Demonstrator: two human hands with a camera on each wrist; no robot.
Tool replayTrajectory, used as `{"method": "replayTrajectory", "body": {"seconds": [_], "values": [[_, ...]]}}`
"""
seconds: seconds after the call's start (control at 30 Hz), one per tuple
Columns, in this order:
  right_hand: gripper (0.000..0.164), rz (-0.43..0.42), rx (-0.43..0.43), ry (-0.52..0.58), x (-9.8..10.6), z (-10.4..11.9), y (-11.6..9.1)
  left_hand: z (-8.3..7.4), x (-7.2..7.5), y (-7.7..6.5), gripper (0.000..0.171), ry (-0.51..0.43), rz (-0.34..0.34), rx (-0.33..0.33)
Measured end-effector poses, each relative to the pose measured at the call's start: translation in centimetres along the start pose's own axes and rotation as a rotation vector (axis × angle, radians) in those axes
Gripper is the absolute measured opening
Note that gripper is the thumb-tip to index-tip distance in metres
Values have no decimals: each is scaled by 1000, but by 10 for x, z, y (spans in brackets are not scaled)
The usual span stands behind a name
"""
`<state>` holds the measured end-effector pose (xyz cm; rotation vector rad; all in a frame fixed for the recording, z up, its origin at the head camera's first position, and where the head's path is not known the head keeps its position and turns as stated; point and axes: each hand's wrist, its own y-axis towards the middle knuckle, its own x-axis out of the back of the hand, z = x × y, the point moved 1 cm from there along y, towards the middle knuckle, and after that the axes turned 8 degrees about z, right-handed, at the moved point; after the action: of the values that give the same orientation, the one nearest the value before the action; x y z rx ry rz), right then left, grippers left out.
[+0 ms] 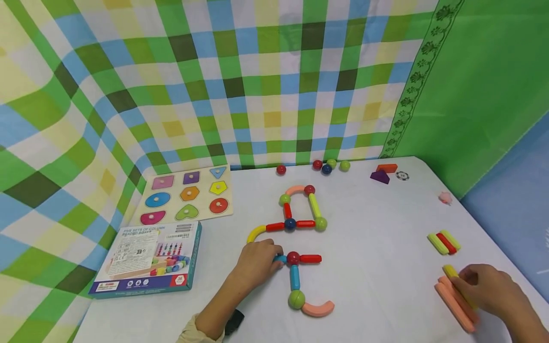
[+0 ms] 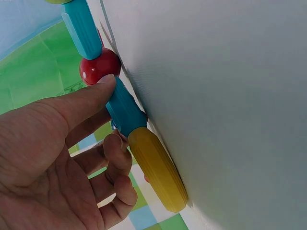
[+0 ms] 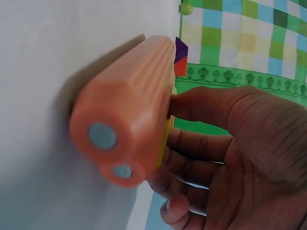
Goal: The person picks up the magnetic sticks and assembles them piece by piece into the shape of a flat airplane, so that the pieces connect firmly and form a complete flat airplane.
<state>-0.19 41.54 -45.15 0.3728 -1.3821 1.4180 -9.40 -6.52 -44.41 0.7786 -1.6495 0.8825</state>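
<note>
My left hand [image 1: 259, 259] pinches a blue magnetic stick [image 2: 125, 108] whose end meets a red ball [image 1: 293, 258]. A yellow stick [image 2: 158, 170] adjoins its other end in the left wrist view. From the red ball run a red stick [image 1: 310, 258] and another blue stick [image 1: 295, 277], which leads to a green ball [image 1: 297, 299] and a curved salmon piece [image 1: 318, 309]. On the right, my right hand [image 1: 489, 288] grips a yellow stick [image 1: 450, 271] between thumb and fingers, partly hidden by them. Salmon sticks [image 3: 124, 105] lie close alongside it.
Behind lies a joined loop of sticks around a dark blue ball [image 1: 290, 224]. Several loose balls [image 1: 327, 169] sit along the back edge. A shape puzzle board [image 1: 201, 200] and a toy box [image 1: 147, 259] occupy the left. Green and red sticks [image 1: 444, 242] lie at right.
</note>
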Motion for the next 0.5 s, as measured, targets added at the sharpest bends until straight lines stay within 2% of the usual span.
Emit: {"method": "replayTrajectory", "body": {"seconds": [0.1, 0.17, 0.33, 0.4, 0.5], "values": [[49, -27, 14, 5, 5, 10, -3, 0, 0, 1, 34, 1, -2, -3], [48, -77, 58, 6, 11, 20, -7, 0, 0, 1, 34, 0, -2, -5], [45, -215, 284, 23, 17, 62, -20, 0, 1, 1, 34, -5, 1, -5], [41, -198, 350, 58, 11, 83, -22, 1, 1, 1, 34, -4, 1, -6], [35, -102, 393, 121, -8, 114, -18, 1, 1, 1, 34, -3, 5, -4]]}}
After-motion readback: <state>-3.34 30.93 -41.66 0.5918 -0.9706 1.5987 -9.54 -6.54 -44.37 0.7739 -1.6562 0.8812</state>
